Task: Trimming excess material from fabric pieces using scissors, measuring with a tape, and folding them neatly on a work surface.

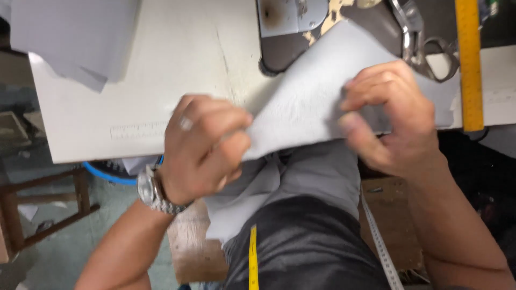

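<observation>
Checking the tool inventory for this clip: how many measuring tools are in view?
3: a yellow ruler upright at the table's right end, a yellow tape on the person's front, and a white tape measure hanging by the right arm. Others may be hidden under cloth.

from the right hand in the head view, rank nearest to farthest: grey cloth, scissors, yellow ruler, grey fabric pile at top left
1. Grey cloth: pinched in the right hand at its fingers.
2. Scissors: just above the hand, handles close to the knuckles.
3. Yellow ruler: to the hand's right, along the table edge, a little farther than the scissors.
4. Grey fabric pile: far top-left corner of the table.
</observation>
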